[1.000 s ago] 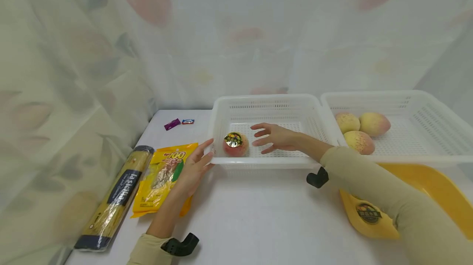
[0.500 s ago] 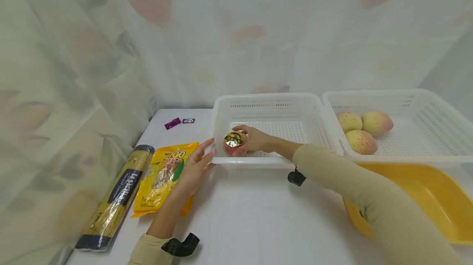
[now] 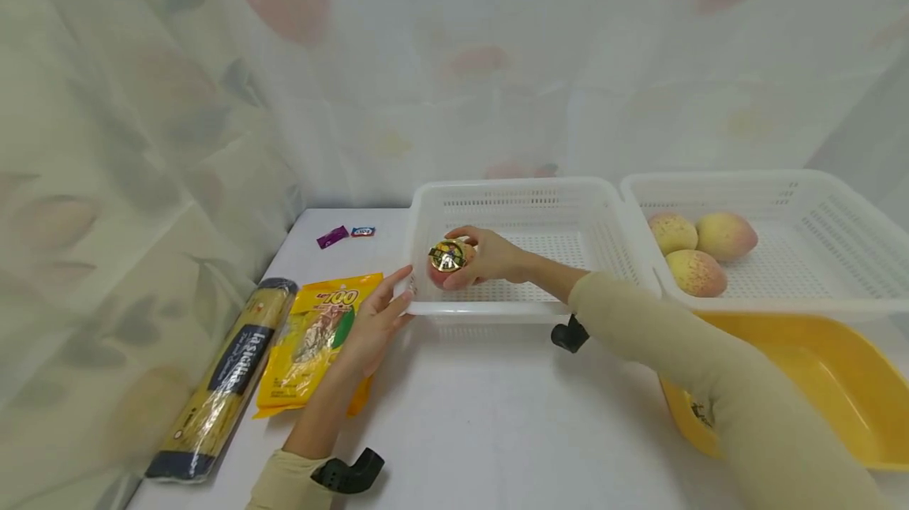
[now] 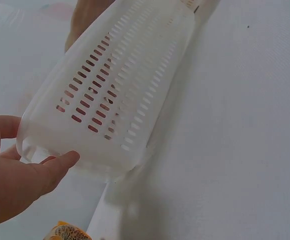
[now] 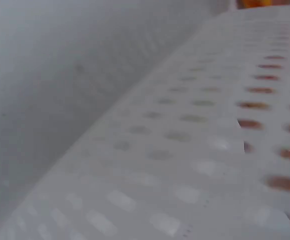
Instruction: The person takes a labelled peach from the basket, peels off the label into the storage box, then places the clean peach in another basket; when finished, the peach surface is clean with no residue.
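A red-yellow peach point(image 3: 439, 273) with a round gold sticker point(image 3: 447, 256) on top is in the left white plastic basket point(image 3: 525, 309), near its left end. My right hand point(image 3: 490, 257) grips the peach from the right, thumb on the near side and fingers on the far side. My left hand point(image 3: 376, 324) holds the basket's near left corner. The left wrist view shows the left thumb point(image 4: 60, 167) against the slotted basket wall point(image 4: 120, 75) and other fingers around the corner. In the right wrist view the basket's wall point(image 5: 195, 165) hides the right hand and peach except through its slots.
Right of it, another white basket point(image 3: 788, 305) holds several-toned peaches point(image 3: 726, 237). A yellow basin point(image 3: 802, 360) stands in front. At left lie a yellow candy bag point(image 3: 312, 344), a spaghetti pack point(image 3: 227, 376), a purple wrapped sweet point(image 3: 332, 237) and a blue-red one point(image 3: 363, 232).
My right hand has moved left to the peach, taken hold of it and raised it slightly. My left hand has stayed at the basket corner.
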`<state>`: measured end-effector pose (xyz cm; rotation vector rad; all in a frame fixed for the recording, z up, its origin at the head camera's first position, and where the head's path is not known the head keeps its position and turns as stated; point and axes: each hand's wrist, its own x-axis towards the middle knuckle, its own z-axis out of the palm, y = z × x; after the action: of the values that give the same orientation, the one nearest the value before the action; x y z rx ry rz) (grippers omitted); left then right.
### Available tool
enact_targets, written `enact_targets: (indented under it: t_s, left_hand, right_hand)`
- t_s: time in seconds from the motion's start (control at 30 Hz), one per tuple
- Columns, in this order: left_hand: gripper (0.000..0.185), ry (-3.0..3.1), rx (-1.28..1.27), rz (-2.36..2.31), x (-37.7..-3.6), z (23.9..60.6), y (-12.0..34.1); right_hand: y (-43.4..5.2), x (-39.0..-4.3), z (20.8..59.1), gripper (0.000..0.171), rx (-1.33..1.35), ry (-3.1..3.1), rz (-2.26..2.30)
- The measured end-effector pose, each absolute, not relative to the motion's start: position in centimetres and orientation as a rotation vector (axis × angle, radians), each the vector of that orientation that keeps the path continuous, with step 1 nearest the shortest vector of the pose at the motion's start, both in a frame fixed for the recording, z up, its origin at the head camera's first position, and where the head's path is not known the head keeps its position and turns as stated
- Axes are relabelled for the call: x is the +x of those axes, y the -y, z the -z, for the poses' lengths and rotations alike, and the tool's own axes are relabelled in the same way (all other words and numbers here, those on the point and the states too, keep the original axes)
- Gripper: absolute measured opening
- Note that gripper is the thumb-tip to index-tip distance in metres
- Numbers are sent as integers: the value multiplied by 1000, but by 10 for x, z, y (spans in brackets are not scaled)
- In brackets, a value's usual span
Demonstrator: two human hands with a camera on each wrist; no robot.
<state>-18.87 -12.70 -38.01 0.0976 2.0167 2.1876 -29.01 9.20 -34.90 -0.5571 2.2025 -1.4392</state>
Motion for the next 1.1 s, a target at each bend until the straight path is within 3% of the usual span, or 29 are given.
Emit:
enact_targets:
  t_s: [0.2,0.43,0.73,1.1]
  left_hand:
    - [47,-2017,109,-2180,-190,381,126]
    - [47,-1986,132,-2199,-190,381,127]
    - [48,-2005,105,-2180,-190,379,129]
    - [49,-1999,109,-2165,-191,380,130]
  right_hand:
    - [-111,-271,298,80,-627,-2169,1479]
    - [-140,-213,268,84,-874,-2258,1356]
    - [-165,-149,313,81,-914,-2162,1323]
    - [-182,-138,381,80,-787,-2232,1286]
